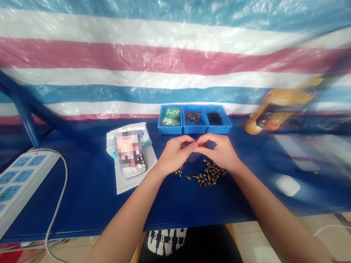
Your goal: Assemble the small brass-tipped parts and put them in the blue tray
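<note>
My left hand [178, 152] and my right hand [217, 148] meet above the table, fingertips pinched together. Whatever lies between the fingertips is too small and covered to make out. Below my right hand spreads a heap of small brass-coloured metal parts [210, 174] that look like screws with washers. A few more of these parts [179, 172] lie under my left hand. Just beyond the hands stand three joined blue bins: the left bin [171, 133] holds green and white pieces, the middle bin [195, 130] brownish metal parts, the right bin [221, 130] small dark parts.
On the left a phone [140, 169] rests on a white packet [125, 187], near a white power strip [26, 188] with a cable. To the right are an orange drink bottle [279, 107] lying tilted, a white rounded case [287, 185] and blurred flat items. A striped sheet [153, 45] hangs behind.
</note>
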The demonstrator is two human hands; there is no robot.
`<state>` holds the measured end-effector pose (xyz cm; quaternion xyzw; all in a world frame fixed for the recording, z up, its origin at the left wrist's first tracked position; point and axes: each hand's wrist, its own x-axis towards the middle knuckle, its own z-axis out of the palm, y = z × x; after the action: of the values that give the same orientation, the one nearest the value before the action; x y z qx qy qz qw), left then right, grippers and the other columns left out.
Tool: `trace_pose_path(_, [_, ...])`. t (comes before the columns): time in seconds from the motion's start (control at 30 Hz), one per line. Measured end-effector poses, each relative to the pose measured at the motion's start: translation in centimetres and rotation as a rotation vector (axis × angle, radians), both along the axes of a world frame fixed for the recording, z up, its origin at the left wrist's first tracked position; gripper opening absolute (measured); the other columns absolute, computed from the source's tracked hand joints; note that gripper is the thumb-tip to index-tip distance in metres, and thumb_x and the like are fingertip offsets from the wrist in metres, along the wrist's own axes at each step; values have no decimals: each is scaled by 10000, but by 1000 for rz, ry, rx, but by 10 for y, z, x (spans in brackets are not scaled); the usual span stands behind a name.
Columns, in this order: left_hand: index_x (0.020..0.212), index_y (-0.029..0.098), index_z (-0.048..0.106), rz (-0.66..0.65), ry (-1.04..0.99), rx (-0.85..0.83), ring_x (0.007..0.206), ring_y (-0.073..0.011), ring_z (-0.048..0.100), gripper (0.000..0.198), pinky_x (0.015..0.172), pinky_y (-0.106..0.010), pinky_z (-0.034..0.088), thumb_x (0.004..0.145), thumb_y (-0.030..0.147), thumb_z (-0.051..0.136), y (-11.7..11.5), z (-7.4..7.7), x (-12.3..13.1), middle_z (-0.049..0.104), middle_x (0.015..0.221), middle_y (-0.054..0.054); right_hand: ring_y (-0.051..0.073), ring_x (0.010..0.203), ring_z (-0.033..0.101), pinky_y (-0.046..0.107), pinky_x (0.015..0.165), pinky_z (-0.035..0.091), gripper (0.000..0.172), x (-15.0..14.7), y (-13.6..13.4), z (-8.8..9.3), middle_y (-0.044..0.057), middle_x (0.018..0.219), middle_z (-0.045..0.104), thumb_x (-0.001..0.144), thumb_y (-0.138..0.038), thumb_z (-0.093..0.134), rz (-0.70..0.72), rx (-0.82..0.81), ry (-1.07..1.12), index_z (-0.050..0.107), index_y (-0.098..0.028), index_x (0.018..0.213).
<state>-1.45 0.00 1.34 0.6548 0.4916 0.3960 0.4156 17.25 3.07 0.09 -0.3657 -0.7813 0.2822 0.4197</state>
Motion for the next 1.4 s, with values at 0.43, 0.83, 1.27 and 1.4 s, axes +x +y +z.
trace_pose_path(0.43, [797,172,667,55,-92,-40,711,-140,603,367,665,-250,463,907,502,551,2,2,0,685,790,-25,188,761,637,317,723,495,230,3,0,7,26,817,705,939,-392,581,5,-1,-60,691,-217,836])
trace_pose_path(0.83, [834,196,683,158,-14,-14,739,-161,631,310,674,-265,465,894,479,569,6,-7,-1,722,837,-24,172,686,617,331,678,520,524,5,14,-10,21,853,692,865,-491,644,-165,-199,76,555,-235,1314])
trace_pose_path(1.27, [852,208,683,167,11,-18,768,-177,647,282,695,-278,477,890,464,569,7,-9,-1,735,862,-31,268,948,556,440,849,400,340,40,6,11,32,956,671,750,-582,744,253,-140,-652,735,-352,1000])
trace_pose_path(1.4, [853,207,683,163,5,-13,771,-170,647,276,707,-275,476,896,454,568,7,-9,-1,733,864,-27,255,937,571,429,849,380,277,35,8,7,26,922,672,820,-559,690,226,-167,-649,738,-340,981])
